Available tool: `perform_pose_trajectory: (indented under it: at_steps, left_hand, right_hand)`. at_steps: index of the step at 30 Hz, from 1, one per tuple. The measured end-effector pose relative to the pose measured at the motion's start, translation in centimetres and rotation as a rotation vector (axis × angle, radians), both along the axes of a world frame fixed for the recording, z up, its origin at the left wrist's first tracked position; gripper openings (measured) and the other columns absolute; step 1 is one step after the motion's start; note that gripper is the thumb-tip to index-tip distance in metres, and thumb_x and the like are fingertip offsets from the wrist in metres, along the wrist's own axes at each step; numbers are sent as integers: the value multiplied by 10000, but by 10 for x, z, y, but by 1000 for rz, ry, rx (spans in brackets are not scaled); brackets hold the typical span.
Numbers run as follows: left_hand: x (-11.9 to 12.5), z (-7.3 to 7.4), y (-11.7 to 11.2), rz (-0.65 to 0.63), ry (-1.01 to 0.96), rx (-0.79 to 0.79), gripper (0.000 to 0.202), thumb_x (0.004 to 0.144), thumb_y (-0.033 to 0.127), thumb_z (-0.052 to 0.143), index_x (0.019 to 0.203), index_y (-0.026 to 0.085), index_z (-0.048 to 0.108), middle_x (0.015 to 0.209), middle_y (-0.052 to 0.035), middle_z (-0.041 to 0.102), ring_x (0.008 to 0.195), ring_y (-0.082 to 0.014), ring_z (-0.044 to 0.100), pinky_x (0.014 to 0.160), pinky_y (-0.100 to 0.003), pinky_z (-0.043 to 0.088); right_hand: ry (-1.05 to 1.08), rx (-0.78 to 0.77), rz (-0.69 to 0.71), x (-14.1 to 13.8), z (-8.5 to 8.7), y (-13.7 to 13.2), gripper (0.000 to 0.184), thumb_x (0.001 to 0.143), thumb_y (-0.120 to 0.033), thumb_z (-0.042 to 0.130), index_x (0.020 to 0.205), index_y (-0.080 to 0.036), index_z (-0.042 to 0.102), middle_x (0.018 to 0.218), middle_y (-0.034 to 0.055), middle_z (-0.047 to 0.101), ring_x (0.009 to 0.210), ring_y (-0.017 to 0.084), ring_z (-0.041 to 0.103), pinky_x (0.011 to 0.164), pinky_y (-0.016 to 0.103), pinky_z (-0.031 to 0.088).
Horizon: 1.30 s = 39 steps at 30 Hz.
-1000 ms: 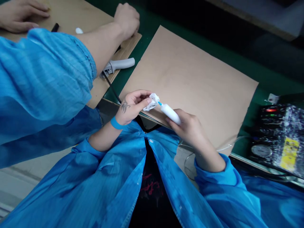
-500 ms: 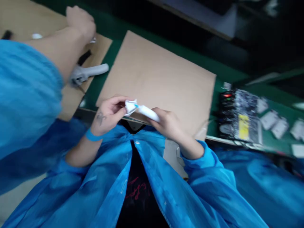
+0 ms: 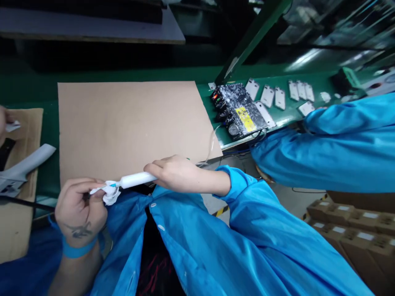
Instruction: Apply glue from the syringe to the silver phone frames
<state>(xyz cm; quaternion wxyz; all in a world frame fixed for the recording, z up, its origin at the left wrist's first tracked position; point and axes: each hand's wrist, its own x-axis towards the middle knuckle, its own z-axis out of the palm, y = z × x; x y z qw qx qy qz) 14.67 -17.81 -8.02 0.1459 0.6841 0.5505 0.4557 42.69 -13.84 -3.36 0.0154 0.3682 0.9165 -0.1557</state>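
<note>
My right hand [image 3: 174, 172] is wrapped round the rear of a white dispensing syringe [image 3: 135, 180], whose blue tip points left. A thin clear tube [image 3: 212, 139] shows beyond that hand; where it joins the syringe is hidden. My left hand [image 3: 82, 201], with a blue band at the wrist, pinches a crumpled white tissue [image 3: 111, 194]. The tissue lies around the blue tip, partly covering it. Both hands are just over the near edge of a brown cardboard sheet [image 3: 129, 123].
A black control box [image 3: 239, 111] with a gauge and yellow label stands right of the cardboard. Several pale flat parts [image 3: 268, 96] lie beyond it, near a co-worker's blue sleeve [image 3: 348, 123]. At left, another person's hand [image 3: 3, 121] is near a grey curved handle-like part [image 3: 31, 164].
The view has swung to the right, bringing the control box and right-hand co-worker further in. My hands still hold syringe and tissue; the tissue now wraps the tip more closely.
</note>
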Motion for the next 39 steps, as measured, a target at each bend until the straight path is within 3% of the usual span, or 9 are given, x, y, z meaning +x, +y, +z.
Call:
perform_pose_trajectory:
  at_steps: [10,14,17,21,25,28,32,36,39]
  left_hand:
    - [1,-11,13,112,-237,-9,297,1012,499,803,893,257,678,891,-33,684,824,-229,679,736,-396,545]
    - [17,-2,4,-79,-167,-97,193,960,393,863,921,222,783,928,-16,755,833,-196,715,698,-310,558]
    - [34,10,-6,-201,-172,-131,131,978,328,857,939,222,792,943,-20,800,859,-200,764,762,-301,620]
    - [39,17,-7,-111,-221,-146,314,944,447,920,1091,223,755,1044,-59,849,887,-240,833,791,-337,696]
    - [13,17,8,-170,51,-191,498,1018,510,829,1429,262,699,1446,-138,803,1339,-358,795,1213,-569,640]
    - [-13,17,10,-168,347,-144,464,1032,531,796,1402,254,754,1588,-171,723,1565,-438,636,1388,-685,453]
    - [-17,11,-26,-33,219,-152,299,1003,520,816,1166,271,832,1326,-133,848,1292,-404,811,1249,-644,618]
    - [21,-18,-54,-363,40,-561,323,924,658,827,982,348,897,1064,-71,906,996,-391,893,900,-508,788]
    - [69,-42,-29,-493,50,-638,557,941,879,673,917,364,886,883,-69,880,784,-397,873,663,-502,773]
  right_hand:
    - [493,-38,-84,32,0,-11,138,1065,-196,680,1196,-157,701,1135,82,833,959,226,778,790,330,501]
    - [728,-138,-78,18,-3,-13,326,1130,-331,692,1397,-144,685,1382,148,808,1246,264,782,1049,359,574]
    - [722,-189,-49,0,-5,-13,358,1145,-336,696,1438,-130,688,1438,169,792,1296,282,771,1078,381,577]
    - [652,-171,-70,-4,-2,-7,219,1068,-183,703,1279,-135,733,1299,142,826,1188,268,786,991,353,571]
    - [546,-32,-430,36,2,21,238,1070,-263,733,1291,-174,730,1215,123,841,1088,279,790,894,351,545]
    - [429,141,-862,85,0,58,238,1107,-323,710,1261,-143,729,1170,179,827,1037,322,779,853,384,532]
    - [433,200,-1105,129,-8,94,444,1055,-399,821,1355,-104,678,1217,228,807,1046,355,764,884,420,554]
    - [582,77,-832,120,-9,77,416,1097,-412,741,1396,-129,681,1262,211,802,1107,325,757,874,374,522]
    - [536,25,-692,103,-8,63,324,1080,-522,766,1199,-221,776,1034,58,829,968,240,767,758,296,450]
